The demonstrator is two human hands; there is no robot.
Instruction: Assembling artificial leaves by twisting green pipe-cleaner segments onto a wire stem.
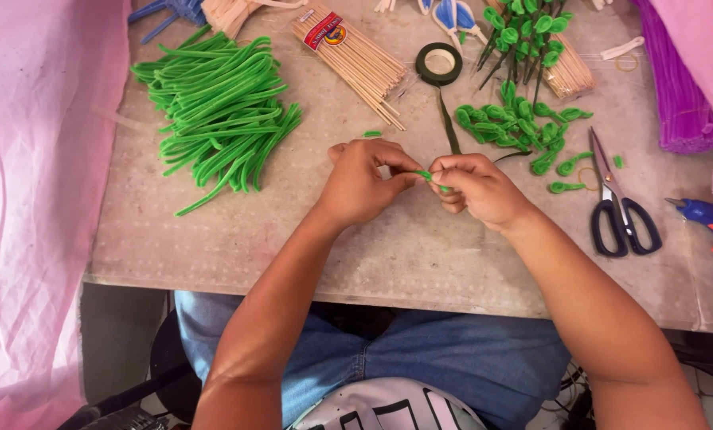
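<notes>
Grey worktable [237, 239], both hands [362, 180] [476, 188] pinching small green pipe-cleaner piece [426, 175], red-labelled stick bundle [348, 49] behind

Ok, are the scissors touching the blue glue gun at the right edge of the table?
Apart. The head view shows the scissors lying left of the blue glue gun, with a plain strip of bare table between the handles and the gun's nozzle.

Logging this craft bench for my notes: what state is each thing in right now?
Small green piece: pinched between both hands.
Left hand: closed on the piece.
Right hand: closed on the piece.
Scissors: closed, flat on the table.
Tape roll: partly unrolled.
Stick bundle: banded.
Green stems: loose pile.
</notes>
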